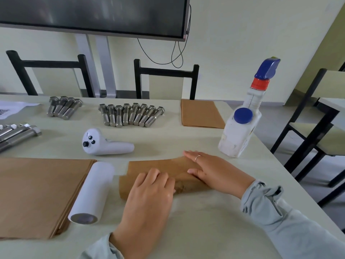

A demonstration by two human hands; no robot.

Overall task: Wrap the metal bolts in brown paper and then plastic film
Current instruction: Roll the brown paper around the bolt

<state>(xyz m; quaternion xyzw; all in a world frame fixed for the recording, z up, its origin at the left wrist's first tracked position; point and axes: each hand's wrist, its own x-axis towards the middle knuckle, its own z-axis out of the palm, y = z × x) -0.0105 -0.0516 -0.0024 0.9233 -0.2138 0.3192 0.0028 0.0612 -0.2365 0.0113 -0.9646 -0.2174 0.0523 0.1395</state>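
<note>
A sheet of brown paper lies in front of me, its near part rolled into a thick bundle; whatever is inside is hidden. My left hand rests palm down on the rolled part, fingers curled over it. My right hand lies flat on the paper's right side, fingers spread. Loose metal bolts lie in a row at the table's middle back, a smaller group of bolts further left, and longer bolts at the left edge. A white roll of plastic film lies to the left of the bundle.
A stack of brown paper sheets covers the near left. A smaller brown paper stack sits at the back right. A white controller lies mid-table. A white spray bottle stands near the right table edge. Chairs stand behind.
</note>
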